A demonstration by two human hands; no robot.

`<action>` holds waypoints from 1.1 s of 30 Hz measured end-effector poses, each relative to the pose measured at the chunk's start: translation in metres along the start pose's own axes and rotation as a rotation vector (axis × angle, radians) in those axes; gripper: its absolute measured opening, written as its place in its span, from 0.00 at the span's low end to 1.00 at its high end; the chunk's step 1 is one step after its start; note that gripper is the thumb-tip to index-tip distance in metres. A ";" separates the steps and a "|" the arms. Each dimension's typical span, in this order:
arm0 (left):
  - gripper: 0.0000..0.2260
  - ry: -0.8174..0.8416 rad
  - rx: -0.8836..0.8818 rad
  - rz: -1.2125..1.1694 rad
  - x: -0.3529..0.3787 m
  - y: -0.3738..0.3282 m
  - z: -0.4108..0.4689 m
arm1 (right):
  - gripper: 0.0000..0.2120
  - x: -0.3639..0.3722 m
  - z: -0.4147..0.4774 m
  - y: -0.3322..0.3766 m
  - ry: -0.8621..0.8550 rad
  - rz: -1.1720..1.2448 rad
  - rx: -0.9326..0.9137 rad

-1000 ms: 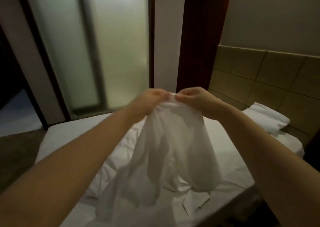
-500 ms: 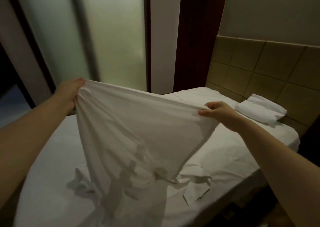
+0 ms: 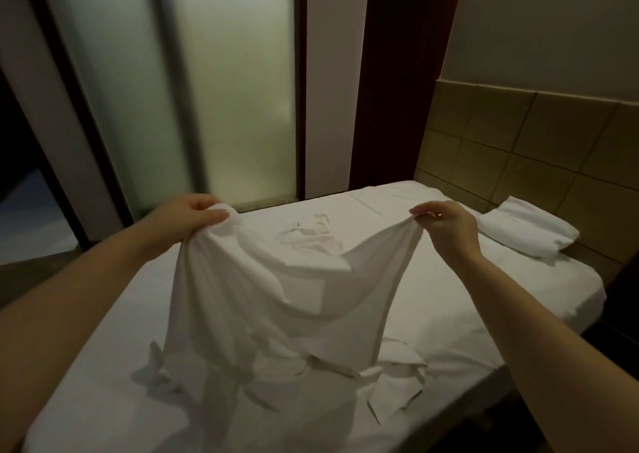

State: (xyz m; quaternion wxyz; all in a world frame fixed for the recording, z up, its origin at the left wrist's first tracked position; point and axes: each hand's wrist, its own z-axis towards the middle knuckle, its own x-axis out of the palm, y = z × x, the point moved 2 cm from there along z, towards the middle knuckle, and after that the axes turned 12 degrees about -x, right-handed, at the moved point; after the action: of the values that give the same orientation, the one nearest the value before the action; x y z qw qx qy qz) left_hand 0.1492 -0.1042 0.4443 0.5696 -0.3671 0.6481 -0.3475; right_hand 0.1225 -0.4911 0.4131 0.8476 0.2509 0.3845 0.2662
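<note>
Nearest the viewer, the narrow tie strips point(image 3: 332, 366) along the lower edge of the thin white fabric cover point(image 3: 276, 297) lie splayed on the white-sheeted bed point(image 3: 432, 297), while the rest of the cover rises from there to the two hands, which are spread well apart. The left hand point(image 3: 188, 216) bunches one upper corner in curled fingers. The right hand point(image 3: 446, 226) pinches the other corner between thumb and fingertips, and the top edge sags in a deep curve between them. The right-hand pinch looks the weaker hold: a brisk shake or an outward pull could, I judge, slip that corner free and drop the cover in a heap. The trailing ties could also knot together or catch under the fabric when it is lifted or laid flat. As a container, the cover is probably a pillowcase or duvet case, though in this dim light its opening cannot be made out; it hangs limp and flat, with no bulk showing inside it. Beyond the hands a small crumpled white cloth point(image 3: 311, 233) lies on the sheet, where a lowered cover could land on it and trap it beneath. Farther right a plump folded white pillow point(image 3: 529, 233) rests against the tan padded panel headboard point(image 3: 539, 148), and behind the bed stands a frosted glass sliding door point(image 3: 224, 107).
</note>
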 end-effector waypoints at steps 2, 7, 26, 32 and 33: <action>0.04 0.032 0.038 0.047 -0.001 0.001 -0.012 | 0.08 0.000 -0.006 -0.002 -0.024 -0.040 -0.036; 0.08 0.034 0.083 -0.016 0.012 -0.008 -0.039 | 0.10 0.012 -0.015 0.008 -0.085 0.206 0.108; 0.09 0.020 0.057 0.166 0.120 0.007 -0.120 | 0.08 0.047 -0.133 0.122 0.574 0.575 -0.133; 0.04 0.041 0.157 -0.049 0.116 0.013 -0.125 | 0.09 0.043 -0.136 0.114 0.519 0.568 -0.112; 0.08 0.054 0.164 -0.069 0.115 0.014 -0.125 | 0.10 0.041 -0.135 0.111 0.470 0.559 -0.101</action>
State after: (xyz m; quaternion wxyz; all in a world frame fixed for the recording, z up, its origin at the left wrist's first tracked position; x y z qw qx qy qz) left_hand 0.0148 -0.1937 0.3897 0.5675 -0.3321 0.6197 -0.4286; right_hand 0.0111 -0.3543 0.3838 0.6419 0.2363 0.4717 0.5565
